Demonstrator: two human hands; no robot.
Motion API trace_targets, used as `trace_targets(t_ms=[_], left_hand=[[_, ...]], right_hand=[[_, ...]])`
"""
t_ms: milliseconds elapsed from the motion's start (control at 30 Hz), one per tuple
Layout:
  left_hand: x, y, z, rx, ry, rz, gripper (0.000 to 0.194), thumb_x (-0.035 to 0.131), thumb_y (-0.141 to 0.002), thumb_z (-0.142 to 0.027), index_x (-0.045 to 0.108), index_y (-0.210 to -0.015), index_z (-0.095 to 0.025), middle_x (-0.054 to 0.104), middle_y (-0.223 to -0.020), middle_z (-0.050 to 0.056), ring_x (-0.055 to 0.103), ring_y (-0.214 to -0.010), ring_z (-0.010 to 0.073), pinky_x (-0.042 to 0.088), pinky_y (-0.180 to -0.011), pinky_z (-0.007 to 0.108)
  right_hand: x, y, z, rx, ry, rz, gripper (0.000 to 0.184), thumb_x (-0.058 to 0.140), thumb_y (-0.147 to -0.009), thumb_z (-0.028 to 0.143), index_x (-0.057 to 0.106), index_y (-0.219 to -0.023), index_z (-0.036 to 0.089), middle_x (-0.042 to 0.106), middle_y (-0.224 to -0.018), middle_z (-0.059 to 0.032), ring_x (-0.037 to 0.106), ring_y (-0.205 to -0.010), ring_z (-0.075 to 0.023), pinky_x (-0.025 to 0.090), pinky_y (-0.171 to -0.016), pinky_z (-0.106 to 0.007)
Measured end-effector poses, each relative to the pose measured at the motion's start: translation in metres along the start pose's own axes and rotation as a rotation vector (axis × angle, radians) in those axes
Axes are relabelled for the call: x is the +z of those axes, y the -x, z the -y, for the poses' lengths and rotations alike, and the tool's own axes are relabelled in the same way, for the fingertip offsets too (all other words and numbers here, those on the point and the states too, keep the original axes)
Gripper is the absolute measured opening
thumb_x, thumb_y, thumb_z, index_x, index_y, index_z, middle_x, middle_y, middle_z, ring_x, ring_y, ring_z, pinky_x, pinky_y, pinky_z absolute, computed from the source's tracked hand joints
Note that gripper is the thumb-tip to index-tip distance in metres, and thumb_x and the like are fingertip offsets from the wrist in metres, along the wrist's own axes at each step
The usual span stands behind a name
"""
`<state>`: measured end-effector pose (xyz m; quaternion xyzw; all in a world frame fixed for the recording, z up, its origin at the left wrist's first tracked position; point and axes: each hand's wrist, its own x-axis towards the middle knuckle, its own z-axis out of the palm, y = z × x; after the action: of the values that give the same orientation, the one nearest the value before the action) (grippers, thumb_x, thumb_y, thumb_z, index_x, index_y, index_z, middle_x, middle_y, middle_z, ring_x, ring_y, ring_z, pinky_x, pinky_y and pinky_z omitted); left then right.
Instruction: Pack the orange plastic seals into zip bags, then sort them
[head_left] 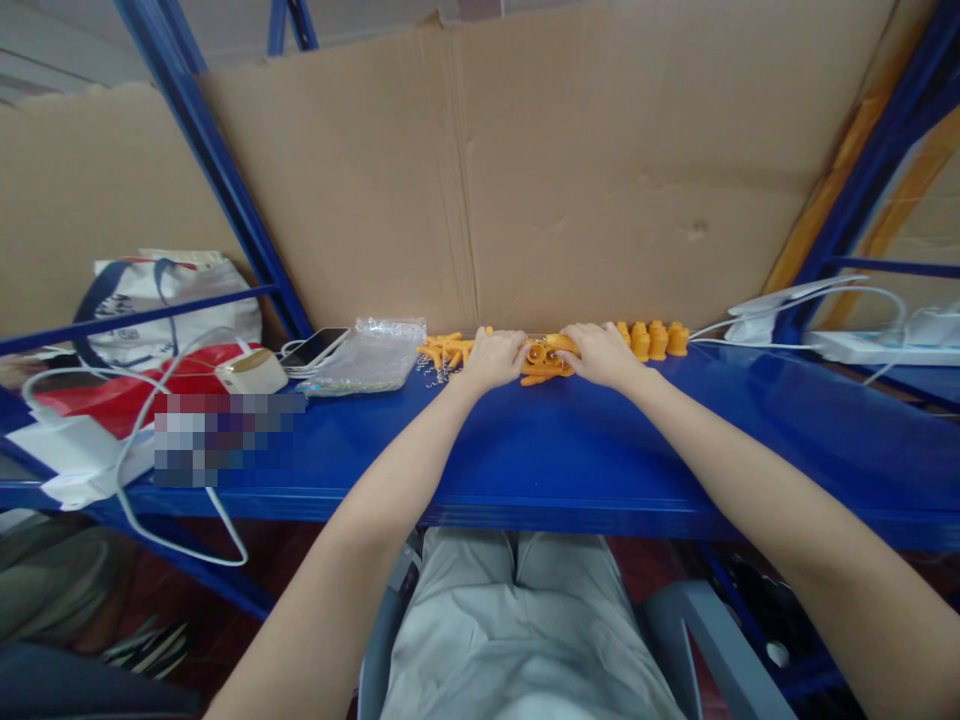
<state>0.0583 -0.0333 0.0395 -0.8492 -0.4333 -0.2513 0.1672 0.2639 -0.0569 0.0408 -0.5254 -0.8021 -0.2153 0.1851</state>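
Observation:
Both my hands rest at the far edge of a blue shelf (570,450). My left hand (495,358) and my right hand (604,355) are curled, fingers closed, around a cluster of small orange plastic parts (546,360) between them. More loose orange parts (444,350) lie just left of my left hand. A row of upright orange pieces (656,340) stands just right of my right hand. Exactly which piece each hand grips is hidden by the fingers.
A clear plastic bag (371,355), a phone (319,346) and a white charger (251,372) with cable lie to the left, with a tote bag (165,300) behind. White power strips and cables (840,335) sit right. Cardboard (525,170) walls the back.

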Motion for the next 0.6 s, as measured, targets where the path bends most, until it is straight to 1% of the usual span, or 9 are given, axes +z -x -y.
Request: trace_targets(t_ms=[100,167,267,333,433,533,600], left_hand=[[-0.001,-0.001,0.001,-0.026,-0.008,0.013,0.029,0.039,-0.098,-0.028,0.066,-0.096,-0.018,0.075,-0.100,0.012,0.067,-0.098,0.0284,0.040,-0.087,0.040],[-0.002,-0.001,0.003,-0.062,-0.015,0.016,0.028,0.041,-0.099,-0.029,0.066,-0.098,-0.019,0.075,-0.101,0.012,0.067,-0.100,0.0286,0.041,-0.088,0.040],[0.000,-0.001,0.012,-0.134,-0.014,0.011,0.025,0.044,-0.099,-0.030,0.067,-0.099,-0.020,0.075,-0.103,0.011,0.067,-0.103,0.0292,0.043,-0.091,0.042],[0.004,0.000,0.020,-0.181,-0.013,0.011,0.023,0.046,-0.098,-0.029,0.067,-0.100,-0.021,0.074,-0.107,0.011,0.067,-0.105,0.0294,0.043,-0.094,0.044],[0.012,0.001,0.034,-0.236,-0.004,0.014,0.018,0.050,-0.095,-0.025,0.067,-0.098,-0.021,0.073,-0.111,0.011,0.065,-0.108,0.0295,0.042,-0.099,0.048],[0.019,0.001,0.045,-0.262,0.023,-0.008,0.015,0.053,-0.091,-0.018,0.067,-0.094,-0.021,0.073,-0.107,0.011,0.064,-0.110,0.0300,0.038,-0.104,0.053],[0.022,0.002,0.051,-0.269,0.046,-0.042,0.017,0.053,-0.089,-0.014,0.068,-0.094,-0.022,0.073,-0.106,0.010,0.063,-0.111,0.0300,0.035,-0.108,0.058]], right_hand=[[-0.004,-0.001,-0.006,0.065,0.014,0.011,0.031,0.048,-0.094,0.032,0.064,-0.116,0.016,0.070,-0.115,-0.0180,0.061,-0.110,-0.0334,0.037,-0.087,-0.041],[-0.005,-0.001,-0.015,0.144,0.023,0.023,0.032,0.050,-0.093,0.033,0.065,-0.114,0.015,0.069,-0.115,-0.0188,0.060,-0.110,-0.0344,0.039,-0.088,-0.043],[-0.002,-0.001,-0.037,0.282,0.010,0.030,0.034,0.051,-0.091,0.035,0.068,-0.111,0.014,0.066,-0.118,-0.0195,0.059,-0.113,-0.0358,0.042,-0.091,-0.046],[0.004,0.001,-0.055,0.375,-0.004,0.001,0.036,0.051,-0.091,0.037,0.068,-0.112,0.014,0.064,-0.120,-0.0204,0.058,-0.115,-0.0365,0.043,-0.093,-0.048],[0.015,0.006,-0.084,0.542,-0.019,-0.048,0.039,0.051,-0.090,0.039,0.068,-0.113,0.012,0.063,-0.120,-0.0222,0.058,-0.116,-0.0365,0.044,-0.093,-0.049],[0.022,0.015,-0.109,0.740,-0.049,-0.076,0.043,0.051,-0.090,0.042,0.069,-0.112,0.010,0.063,-0.118,-0.0246,0.059,-0.114,-0.0359,0.046,-0.093,-0.047],[0.023,0.022,-0.122,0.887,-0.083,-0.124,0.046,0.052,-0.089,0.043,0.069,-0.114,0.008,0.063,-0.118,-0.0273,0.061,-0.112,-0.0368,0.047,-0.091,-0.047]])
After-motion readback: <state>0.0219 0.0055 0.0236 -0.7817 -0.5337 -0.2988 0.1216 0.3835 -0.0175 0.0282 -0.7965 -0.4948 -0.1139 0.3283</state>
